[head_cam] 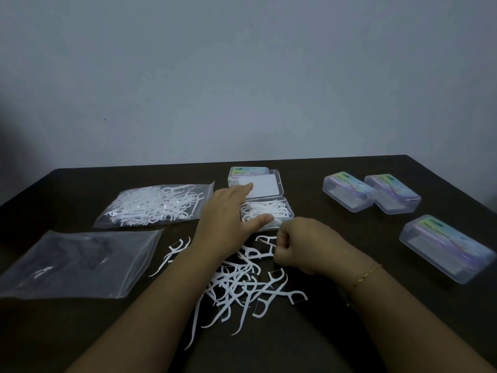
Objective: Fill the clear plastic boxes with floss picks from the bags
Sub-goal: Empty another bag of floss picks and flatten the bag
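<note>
The left hand (228,214) covers the near-left corner of the open box (266,211) and part of its lid, so the picks beneath it cannot be counted. The right hand (298,243) curls over its own fingers; how many floss picks (266,242) it pinches cannot be told. Both forearms hide part of the loose pile (242,286) at 6 o'clock. Print on the closed boxes (371,192) at 2 o'clock is too blurred to read. The bench (349,332) is cut by the frame's left, right and bottom edges

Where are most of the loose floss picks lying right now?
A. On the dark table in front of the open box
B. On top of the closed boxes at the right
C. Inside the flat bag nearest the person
A: the loose floss picks lie scattered on the table, just nearer than the open box.
</note>
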